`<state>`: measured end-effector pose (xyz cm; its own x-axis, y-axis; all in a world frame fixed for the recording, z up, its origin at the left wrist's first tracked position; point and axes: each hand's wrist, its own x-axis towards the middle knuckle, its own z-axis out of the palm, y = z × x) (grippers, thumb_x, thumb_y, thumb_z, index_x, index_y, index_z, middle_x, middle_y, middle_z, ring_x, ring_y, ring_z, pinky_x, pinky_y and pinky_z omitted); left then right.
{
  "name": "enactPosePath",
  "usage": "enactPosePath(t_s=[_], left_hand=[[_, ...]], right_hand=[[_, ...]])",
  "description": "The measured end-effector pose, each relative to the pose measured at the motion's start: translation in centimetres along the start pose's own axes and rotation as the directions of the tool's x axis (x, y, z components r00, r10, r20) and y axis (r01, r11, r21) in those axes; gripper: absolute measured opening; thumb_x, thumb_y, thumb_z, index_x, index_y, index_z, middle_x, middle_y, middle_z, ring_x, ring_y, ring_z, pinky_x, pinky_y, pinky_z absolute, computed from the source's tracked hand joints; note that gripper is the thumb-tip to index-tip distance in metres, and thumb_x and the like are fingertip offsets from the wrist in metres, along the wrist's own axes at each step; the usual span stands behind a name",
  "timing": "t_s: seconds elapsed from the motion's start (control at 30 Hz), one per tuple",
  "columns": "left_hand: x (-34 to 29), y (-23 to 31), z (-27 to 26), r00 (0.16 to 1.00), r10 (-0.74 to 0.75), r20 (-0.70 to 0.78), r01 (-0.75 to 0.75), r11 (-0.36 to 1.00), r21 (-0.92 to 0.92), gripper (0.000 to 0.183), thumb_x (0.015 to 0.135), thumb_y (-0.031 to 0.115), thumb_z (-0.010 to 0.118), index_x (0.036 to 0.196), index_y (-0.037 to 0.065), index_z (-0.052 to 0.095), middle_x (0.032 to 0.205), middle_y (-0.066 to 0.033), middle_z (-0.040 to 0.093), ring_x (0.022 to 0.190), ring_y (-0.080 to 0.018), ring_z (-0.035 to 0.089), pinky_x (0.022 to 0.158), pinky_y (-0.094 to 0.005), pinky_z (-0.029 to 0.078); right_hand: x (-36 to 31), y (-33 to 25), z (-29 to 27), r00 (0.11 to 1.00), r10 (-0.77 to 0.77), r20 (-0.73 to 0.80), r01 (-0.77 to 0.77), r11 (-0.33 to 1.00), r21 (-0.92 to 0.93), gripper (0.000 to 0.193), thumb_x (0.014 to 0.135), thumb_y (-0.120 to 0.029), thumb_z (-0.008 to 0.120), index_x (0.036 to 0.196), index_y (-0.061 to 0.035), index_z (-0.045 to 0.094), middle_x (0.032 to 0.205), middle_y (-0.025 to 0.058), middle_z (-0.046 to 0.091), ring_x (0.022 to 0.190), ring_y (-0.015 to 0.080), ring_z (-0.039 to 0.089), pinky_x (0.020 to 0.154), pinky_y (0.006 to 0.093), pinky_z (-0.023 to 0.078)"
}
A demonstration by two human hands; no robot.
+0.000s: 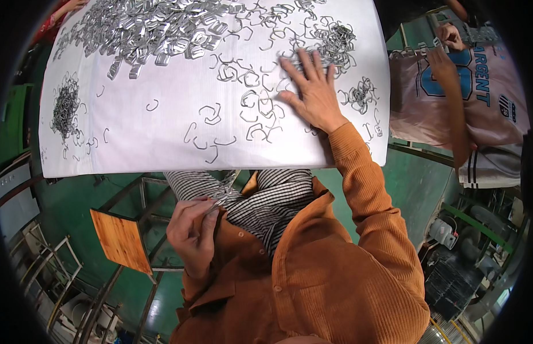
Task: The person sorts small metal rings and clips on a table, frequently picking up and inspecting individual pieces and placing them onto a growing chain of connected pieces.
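1. Bare white room lies near the front edge of the worktop (143,143). The left hand (192,234) is off that edge, pinching shiny metal (224,196).
2. The right hand (317,97) is spread wide over the worktop, by bent wires (340,46); the floor (415,178) is green.
3. The shiny metal's shape is hard to see, and the worktop's far edge is cut off.

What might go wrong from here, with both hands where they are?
The left hand pinches silver metal pieces off the table's near edge; if the grip slips, they could fall onto the striped trousers or floor.
The right hand is spread among loose bent wires; a careless sweep might scatter them.
The dense wire heap by its fingertips looks tangled, so pieces may come up in clumps.
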<state>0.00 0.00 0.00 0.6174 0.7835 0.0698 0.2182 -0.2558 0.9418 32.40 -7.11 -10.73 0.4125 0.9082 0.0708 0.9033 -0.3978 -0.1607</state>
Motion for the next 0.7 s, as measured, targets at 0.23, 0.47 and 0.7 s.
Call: enactPosePath(t_s=[0.23,0.47,0.7], left_hand=[[0.8,-0.4,0.3,0.999,0.025,0.021,-0.025,1.0,-0.003,0.015,0.078,-0.007,0.069,0.092,-0.004,0.067,0.085,-0.0125,0.064,0.084,-0.025,0.065,0.076,-0.0318,0.053],[0.9,-0.6,0.5,1.0,0.011,0.01,-0.011,1.0,-0.003,0.014,0.078,-0.006,0.069,0.092,-0.004,0.067,0.084,-0.0119,0.064,0.083,-0.0253,0.065,0.077,-0.0325,0.053],[0.8,-0.8,0.4,1.0,-0.003,0.013,0.003,1.0,0.005,0.014,0.078,-0.007,0.069,0.092,-0.004,0.067,0.085,-0.0115,0.063,0.084,-0.0257,0.065,0.073,-0.0315,0.053]], right_hand=[[-0.7,1.3,-0.5,0.989,0.123,-0.083,-0.111,0.984,0.137,0.075,0.086,-0.07,0.043,0.147,-0.03,0.033,0.156,0.0156,0.019,0.145,0.0398,0.009,0.113,0.0623,0.003],[-0.2,0.4,-0.2,0.984,0.163,-0.072,-0.156,0.984,0.089,0.083,0.088,-0.069,0.041,0.148,-0.0128,0.031,0.155,0.019,0.02,0.144,0.0409,0.01,0.113,0.0602,0.006],[0.3,-1.0,-0.7,0.998,0.034,-0.048,-0.028,0.992,0.126,0.077,0.088,-0.067,0.042,0.146,-0.0165,0.036,0.154,0.0204,0.023,0.143,0.0435,0.012,0.113,0.0612,0.006]])
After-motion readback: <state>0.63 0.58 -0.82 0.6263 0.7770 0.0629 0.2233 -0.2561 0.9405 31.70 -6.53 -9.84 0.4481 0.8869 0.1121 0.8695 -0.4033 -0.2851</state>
